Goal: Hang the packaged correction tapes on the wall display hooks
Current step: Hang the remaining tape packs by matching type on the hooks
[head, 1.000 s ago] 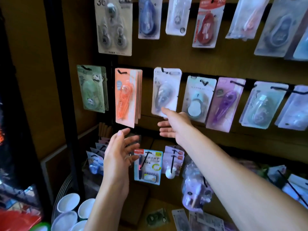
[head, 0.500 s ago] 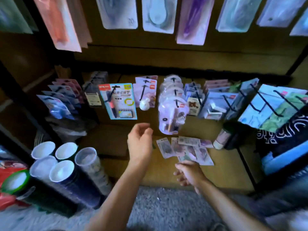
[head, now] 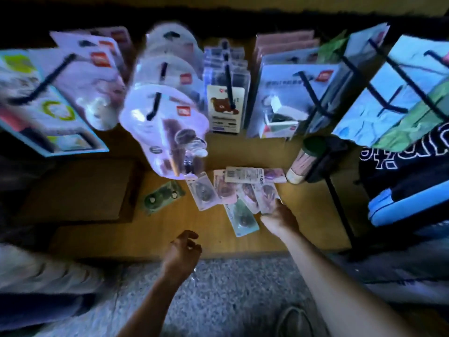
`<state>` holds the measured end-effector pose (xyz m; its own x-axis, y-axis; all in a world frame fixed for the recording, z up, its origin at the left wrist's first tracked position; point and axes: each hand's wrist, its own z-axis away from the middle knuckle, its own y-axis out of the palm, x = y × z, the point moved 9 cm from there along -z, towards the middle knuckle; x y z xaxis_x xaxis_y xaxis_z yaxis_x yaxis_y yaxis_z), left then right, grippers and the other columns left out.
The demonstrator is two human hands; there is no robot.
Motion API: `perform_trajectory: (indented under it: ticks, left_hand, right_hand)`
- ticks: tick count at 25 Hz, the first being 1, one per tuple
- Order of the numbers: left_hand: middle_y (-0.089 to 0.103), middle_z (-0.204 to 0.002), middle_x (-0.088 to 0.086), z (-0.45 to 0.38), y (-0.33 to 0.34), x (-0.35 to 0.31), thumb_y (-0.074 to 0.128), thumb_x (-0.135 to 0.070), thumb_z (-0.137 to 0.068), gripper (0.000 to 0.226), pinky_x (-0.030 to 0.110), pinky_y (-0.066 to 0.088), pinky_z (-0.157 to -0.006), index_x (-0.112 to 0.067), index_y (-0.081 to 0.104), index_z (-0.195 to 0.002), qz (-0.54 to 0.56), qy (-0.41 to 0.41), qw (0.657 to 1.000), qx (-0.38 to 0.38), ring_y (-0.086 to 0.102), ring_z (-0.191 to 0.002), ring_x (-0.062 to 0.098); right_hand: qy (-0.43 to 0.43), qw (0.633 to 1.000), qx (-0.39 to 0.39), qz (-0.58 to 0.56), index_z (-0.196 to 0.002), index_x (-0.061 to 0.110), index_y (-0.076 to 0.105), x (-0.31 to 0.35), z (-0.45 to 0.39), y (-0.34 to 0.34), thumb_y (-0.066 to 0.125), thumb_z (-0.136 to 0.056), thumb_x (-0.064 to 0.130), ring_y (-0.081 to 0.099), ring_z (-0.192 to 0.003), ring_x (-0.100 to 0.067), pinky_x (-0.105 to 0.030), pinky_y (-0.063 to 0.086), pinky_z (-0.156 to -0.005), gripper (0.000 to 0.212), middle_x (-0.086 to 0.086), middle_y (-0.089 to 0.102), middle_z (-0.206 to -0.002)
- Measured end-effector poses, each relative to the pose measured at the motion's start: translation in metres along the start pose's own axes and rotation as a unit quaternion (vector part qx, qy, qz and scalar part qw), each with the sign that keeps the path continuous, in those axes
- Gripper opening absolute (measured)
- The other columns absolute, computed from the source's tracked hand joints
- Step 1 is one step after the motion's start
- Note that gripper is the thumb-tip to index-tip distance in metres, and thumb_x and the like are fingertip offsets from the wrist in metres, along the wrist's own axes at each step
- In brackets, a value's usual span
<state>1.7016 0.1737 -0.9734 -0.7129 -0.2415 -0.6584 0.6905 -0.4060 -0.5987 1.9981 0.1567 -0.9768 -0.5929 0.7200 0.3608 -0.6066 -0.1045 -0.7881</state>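
A loose pile of packaged correction tapes (head: 240, 190) lies on the low wooden shelf (head: 97, 229), below the rows of black display hooks (head: 229, 92) loaded with other packs. The right hand (head: 279, 218) is at the pile's near right edge, fingertips on the pink-purple pack (head: 267, 197) there — whether they pinch it or only touch it I cannot tell, since the back of the hand hides them. The left hand (head: 183, 251) hovers over the shelf's front edge, near the pile but to its left and clear of it, fingers loosely curled and holding nothing.

The pile overlaps and blurs, so the count is rough: about 7 packs, among them a clear one (head: 202, 193) at the left, a teal one (head: 241, 218) nearest the viewer and 1 turned label-side up (head: 244, 175) at the back. 1 green pack (head: 161, 197) lies apart, left of the pile. A capped tube (head: 303, 164) leans just right of the pile. 2 hands, both bare. Grey carpet (head: 218, 300) covers the floor in front of the shelf — a shoe (head: 295, 321) shows at the bottom edge.
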Motion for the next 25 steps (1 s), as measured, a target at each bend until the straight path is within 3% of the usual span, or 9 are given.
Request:
perform_trajectory:
  ticks: [4,6,8,10,12,15,20,23,25]
  left_hand:
    - [0.066,-0.097,0.007,-0.048,0.061,-0.023,0.066,-0.027,-0.076,0.018,0.038,0.052,-0.076,-0.025,0.065,-0.094,0.052,0.017,0.997,0.061,0.068,-0.096,0.035]
    - [0.069,-0.107,0.013,-0.063,0.083,-0.030,0.061,-0.024,-0.080,0.020,0.038,0.051,-0.079,-0.016,0.070,-0.096,0.060,0.040,0.995,0.075,0.067,-0.100,0.035]
    - [0.072,-0.098,0.021,-0.074,0.102,-0.034,0.059,-0.032,-0.069,0.033,0.044,0.052,-0.072,-0.009,0.073,-0.090,0.122,0.046,0.988,0.080,0.069,-0.091,0.040]
    - [0.070,-0.097,0.024,-0.086,0.112,-0.026,0.067,-0.033,-0.054,0.041,0.044,0.054,-0.069,-0.011,0.071,-0.088,0.220,-0.004,0.973,0.064,0.068,-0.088,0.035]
    - [0.068,-0.100,0.022,-0.086,0.110,-0.027,0.076,-0.026,-0.041,0.063,0.031,0.055,-0.062,-0.005,0.067,-0.099,0.355,-0.086,0.929,0.055,0.066,-0.083,0.030]
    - [0.067,-0.095,0.018,-0.078,0.108,-0.031,0.076,-0.001,-0.069,0.031,0.026,0.051,-0.059,-0.008,0.062,-0.095,0.444,-0.159,0.882,0.031,0.063,-0.079,0.027]
    - [0.070,-0.105,0.024,-0.078,0.108,-0.003,0.075,0.008,-0.079,0.029,0.022,0.054,-0.054,-0.010,0.060,-0.096,0.439,-0.172,0.882,-0.028,0.062,-0.072,0.020]
    - [0.072,-0.099,0.025,-0.065,0.113,0.003,0.077,0.005,-0.078,0.022,0.033,0.056,-0.064,-0.006,0.064,-0.092,0.440,-0.178,0.880,0.005,0.066,-0.074,0.026]
    - [0.072,-0.098,0.026,-0.052,0.118,0.002,0.077,0.007,-0.076,0.028,0.036,0.058,-0.060,0.003,0.064,-0.100,0.454,-0.187,0.870,0.042,0.068,-0.073,0.030]
  right_hand:
    - [0.010,0.999,-0.023,0.036,-0.145,0.032,0.033,-0.002,-0.072,-0.001,0.067,-0.078,0.051,0.050,-0.126,-0.036,-0.042,0.048,-0.100,0.078,-0.010,0.046,-0.140]
    - [0.046,0.999,-0.010,-0.012,-0.141,0.031,0.038,-0.012,-0.095,0.007,0.070,-0.059,0.071,0.050,-0.127,-0.034,-0.043,0.046,-0.102,0.097,-0.006,0.048,-0.140]
    - [0.066,0.995,-0.034,-0.060,-0.129,0.030,0.051,-0.017,-0.108,0.012,0.063,-0.041,0.085,0.055,-0.122,-0.030,-0.041,0.048,-0.099,0.105,-0.003,0.057,-0.133]
    - [0.018,0.997,-0.053,-0.054,-0.112,0.031,0.058,-0.002,-0.108,0.025,0.059,-0.037,0.086,0.061,-0.113,-0.025,-0.039,0.051,-0.093,0.092,0.002,0.064,-0.119]
    - [-0.030,0.994,-0.060,-0.091,-0.101,0.033,0.058,0.012,-0.098,0.045,0.071,-0.044,0.075,0.061,-0.105,-0.022,-0.038,0.051,-0.089,0.072,0.006,0.066,-0.109]
    - [-0.057,0.976,-0.047,-0.203,-0.091,0.041,0.052,0.022,-0.081,0.064,0.080,-0.042,0.067,0.059,-0.103,-0.018,-0.043,0.050,-0.091,0.062,0.012,0.064,-0.102]
    - [0.003,0.926,0.054,-0.373,-0.121,0.026,0.047,0.015,-0.065,0.098,0.093,-0.060,0.018,0.058,-0.116,-0.024,-0.043,0.046,-0.104,0.076,-0.001,0.063,-0.118]
    - [0.083,0.886,0.139,-0.434,-0.106,0.006,0.073,0.003,-0.044,0.111,0.091,-0.063,0.022,0.069,-0.106,-0.036,-0.045,0.051,-0.098,0.049,-0.015,0.075,-0.106]
    - [0.132,0.859,0.200,-0.452,-0.089,0.008,0.079,-0.008,-0.019,0.115,0.093,-0.047,0.042,0.071,-0.098,-0.040,-0.045,0.050,-0.099,0.055,-0.018,0.076,-0.098]
